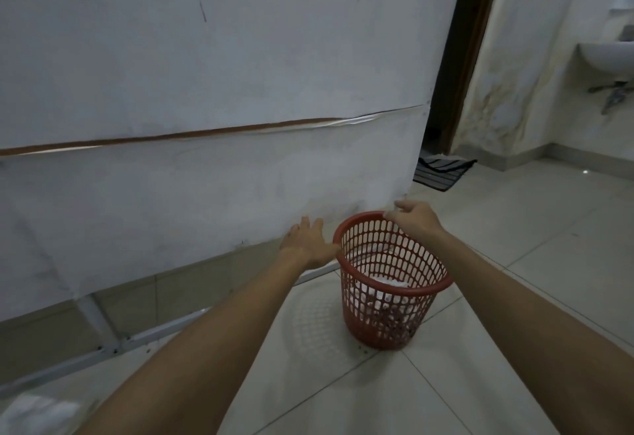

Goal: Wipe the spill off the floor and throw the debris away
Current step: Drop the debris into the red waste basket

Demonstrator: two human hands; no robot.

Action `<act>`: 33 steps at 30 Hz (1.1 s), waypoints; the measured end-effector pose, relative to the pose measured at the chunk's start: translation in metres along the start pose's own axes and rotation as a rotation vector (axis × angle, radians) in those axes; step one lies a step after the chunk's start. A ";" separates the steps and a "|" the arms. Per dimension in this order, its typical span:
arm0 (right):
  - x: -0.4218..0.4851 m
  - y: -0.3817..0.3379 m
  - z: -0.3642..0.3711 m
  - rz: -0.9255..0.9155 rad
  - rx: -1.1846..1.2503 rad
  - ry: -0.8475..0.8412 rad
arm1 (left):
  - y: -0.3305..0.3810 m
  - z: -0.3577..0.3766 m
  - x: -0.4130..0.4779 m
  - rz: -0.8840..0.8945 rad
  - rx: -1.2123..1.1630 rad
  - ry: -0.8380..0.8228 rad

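The right hand (417, 220) sat on the far rim of the basket (384, 314), its fingers (398, 211) curled down over the rim's edge and clamped on it. The left hand (310, 244) lay palm down at the basket's left side. Its fingers (305, 226) were straight and slightly apart, pointing toward the panel (206, 74) and holding nothing. Only its thumb side touched the rim. Both bare forearms reached in from the bottom of the view.

The basket stood on the tiled floor (480, 383), close to the foot of the white panel on its left and far sides. A metal frame (99, 325) ran along the floor under the panel. To the basket's right and toward the camera the tiles lay open. Further back on the right was a dark doorway (453, 57) with a striped mat (442, 170) at its threshold, and a sink (607, 54) hung on the far wall, well apart from the basket.

The basket was red plastic, round and narrower at the base, with slotted walls and a solid rim. White crumpled paper (391, 283) filled its lower part, with darker bits showing through the slots near the bottom. Whether it stood flat or slightly tipped could not be told.
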State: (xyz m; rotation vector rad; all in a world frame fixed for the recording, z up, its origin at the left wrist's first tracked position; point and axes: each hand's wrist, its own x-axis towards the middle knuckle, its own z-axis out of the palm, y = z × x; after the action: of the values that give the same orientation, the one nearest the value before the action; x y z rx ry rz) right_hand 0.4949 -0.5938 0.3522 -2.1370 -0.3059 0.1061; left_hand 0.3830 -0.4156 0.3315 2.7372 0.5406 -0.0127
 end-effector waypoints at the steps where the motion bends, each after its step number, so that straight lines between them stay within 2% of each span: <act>1: -0.003 -0.003 0.005 -0.021 -0.010 -0.015 | -0.007 0.001 -0.001 -0.004 -0.002 0.006; 8: -0.036 -0.036 0.077 -0.185 -0.029 -0.190 | -0.075 0.006 -0.030 -0.054 -0.046 0.066; 19: -0.133 -0.068 0.277 -0.316 -0.118 -0.585 | -0.247 0.038 -0.134 -0.220 -0.195 0.197; 25: -0.182 -0.071 0.382 -0.330 -0.128 -0.776 | -0.347 0.058 -0.170 -0.308 -0.243 0.335; 33: -0.236 -0.054 0.527 -0.340 -0.244 -0.998 | -0.487 0.107 -0.218 -0.477 -0.351 0.419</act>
State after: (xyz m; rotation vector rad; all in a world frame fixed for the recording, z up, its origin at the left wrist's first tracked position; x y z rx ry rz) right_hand 0.1554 -0.1998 0.0958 -2.0733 -1.2986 0.9824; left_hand 0.0065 -0.1102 0.0834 2.2142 1.1748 0.4957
